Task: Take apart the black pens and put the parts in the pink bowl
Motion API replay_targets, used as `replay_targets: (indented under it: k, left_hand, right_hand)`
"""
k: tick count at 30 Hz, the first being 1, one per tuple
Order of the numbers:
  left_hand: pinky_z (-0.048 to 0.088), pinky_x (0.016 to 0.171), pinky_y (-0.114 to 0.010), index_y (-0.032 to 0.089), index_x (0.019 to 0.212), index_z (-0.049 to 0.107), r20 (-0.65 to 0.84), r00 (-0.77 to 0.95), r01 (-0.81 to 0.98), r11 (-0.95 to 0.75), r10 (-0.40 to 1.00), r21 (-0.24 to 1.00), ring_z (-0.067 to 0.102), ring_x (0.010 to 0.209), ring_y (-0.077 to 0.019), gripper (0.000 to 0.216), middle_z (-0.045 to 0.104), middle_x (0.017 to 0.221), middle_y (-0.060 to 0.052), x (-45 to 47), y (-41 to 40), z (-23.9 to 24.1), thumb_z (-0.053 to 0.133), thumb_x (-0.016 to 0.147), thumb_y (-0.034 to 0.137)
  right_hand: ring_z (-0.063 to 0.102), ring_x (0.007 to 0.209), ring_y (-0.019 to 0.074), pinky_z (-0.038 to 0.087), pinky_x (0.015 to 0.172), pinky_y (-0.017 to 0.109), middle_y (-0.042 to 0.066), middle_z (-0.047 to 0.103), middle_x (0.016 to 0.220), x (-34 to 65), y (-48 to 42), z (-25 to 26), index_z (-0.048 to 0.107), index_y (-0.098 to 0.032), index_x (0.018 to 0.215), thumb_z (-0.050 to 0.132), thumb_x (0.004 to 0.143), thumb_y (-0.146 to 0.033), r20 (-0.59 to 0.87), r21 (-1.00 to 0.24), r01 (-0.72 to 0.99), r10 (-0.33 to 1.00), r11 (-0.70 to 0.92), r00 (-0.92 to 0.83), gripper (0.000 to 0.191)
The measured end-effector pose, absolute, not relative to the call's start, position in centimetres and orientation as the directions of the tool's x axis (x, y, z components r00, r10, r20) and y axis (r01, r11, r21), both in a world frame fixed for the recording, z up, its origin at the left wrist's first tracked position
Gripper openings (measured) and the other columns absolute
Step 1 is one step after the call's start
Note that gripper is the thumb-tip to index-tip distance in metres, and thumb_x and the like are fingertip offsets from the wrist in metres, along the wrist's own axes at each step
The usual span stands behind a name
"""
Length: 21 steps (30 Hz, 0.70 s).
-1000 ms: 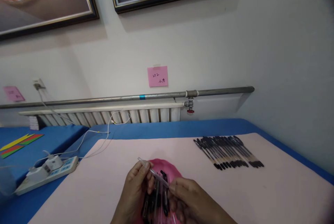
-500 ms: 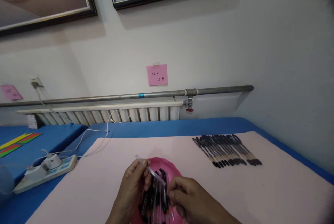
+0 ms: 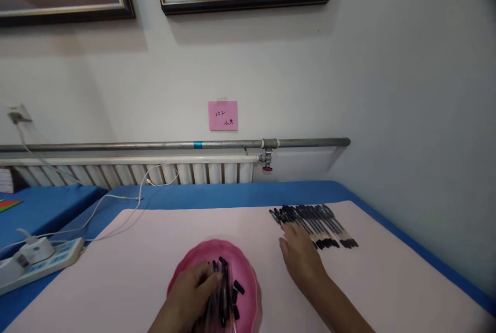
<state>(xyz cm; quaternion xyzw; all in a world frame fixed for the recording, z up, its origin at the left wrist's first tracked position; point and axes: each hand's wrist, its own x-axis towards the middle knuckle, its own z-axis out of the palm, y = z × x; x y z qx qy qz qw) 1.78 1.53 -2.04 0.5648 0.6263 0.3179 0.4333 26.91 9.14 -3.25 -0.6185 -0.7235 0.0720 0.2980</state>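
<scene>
My left hand (image 3: 196,289) is down in a pink bowl (image 3: 250,276), its fingers bent and closed among clear pen barrels (image 3: 228,276) and black pen parts (image 3: 223,299). Which piece it grips is hidden. Loose black caps (image 3: 239,287) lie on the bowl's right side. My right hand (image 3: 300,250) is at the left end of a row of pens (image 3: 325,222) on the table. Its fingers are pinched together at one of the leftmost pens, partly covering it. The row has black caps at the top and dark ends at the bottom.
Pink paper (image 3: 155,250) covers the blue table (image 3: 217,196). A power strip (image 3: 67,260) with plugs and a white cable (image 3: 139,196) are on the left. Behind stand a radiator (image 3: 199,172) and a grey pipe (image 3: 166,145) along the wall.
My right hand has moved from above the bowl to the row of pens on the right. My left hand has lowered into the bowl; the raised clear tube is no longer visible. The view has shifted right.
</scene>
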Motion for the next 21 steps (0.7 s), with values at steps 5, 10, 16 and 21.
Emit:
replay_targets:
  k: [5,10,16,21]
  left_hand:
    - [0.036,0.054,-0.026,0.019,0.064,0.055,-0.192,-0.019,0.615,0.163,0.981,0.772,0.059,0.060,-0.0187,0.023,0.065,0.064,-0.002,1.9,1.5,-2.5,0.048,0.077,0.037]
    - [0.037,0.056,-0.026,0.021,0.066,0.060,-0.107,-0.052,0.541,0.118,0.993,0.833,0.058,0.061,-0.0188,0.021,0.065,0.063,-0.001,2.3,1.2,-1.9,0.051,0.077,0.037]
    - [0.027,0.044,-0.021,0.018,0.091,0.062,-0.165,-0.091,-0.018,0.164,0.982,0.986,0.041,0.046,-0.0095,0.034,0.049,0.052,0.005,2.6,1.8,-2.3,0.057,0.076,0.049]
    - [0.013,0.038,-0.017,0.016,0.104,0.058,-0.122,0.072,-0.506,0.141,0.990,0.851,0.019,0.039,-0.0024,0.043,0.035,0.050,0.011,2.5,2.0,-1.3,0.065,0.074,0.046]
  right_hand:
    - [0.055,0.086,0.0290,0.039,0.078,0.040,0.014,0.061,0.084,28.5,10.1,-4.6,0.061,-0.013,0.076,0.040,0.074,0.000,0.269,-0.373,0.923,0.963,0.100,0.005,0.025]
    - [0.054,0.083,0.0244,0.038,0.071,0.033,0.013,0.061,0.080,28.2,10.0,-4.2,0.060,-0.012,0.071,0.038,0.073,0.003,0.151,-0.412,0.911,0.986,0.003,0.065,0.027]
    - [0.054,0.067,0.0136,0.038,0.058,0.021,0.002,0.059,0.072,25.1,7.4,-0.2,0.060,-0.017,0.077,0.037,0.082,-0.018,0.023,-0.660,0.743,0.992,0.109,-0.125,0.023]
    - [0.035,0.048,0.0084,0.027,0.046,0.020,-0.006,0.044,0.055,21.6,3.8,2.6,0.059,-0.018,0.069,0.047,0.068,-0.018,-0.198,-0.935,0.355,0.814,0.011,-0.546,0.012]
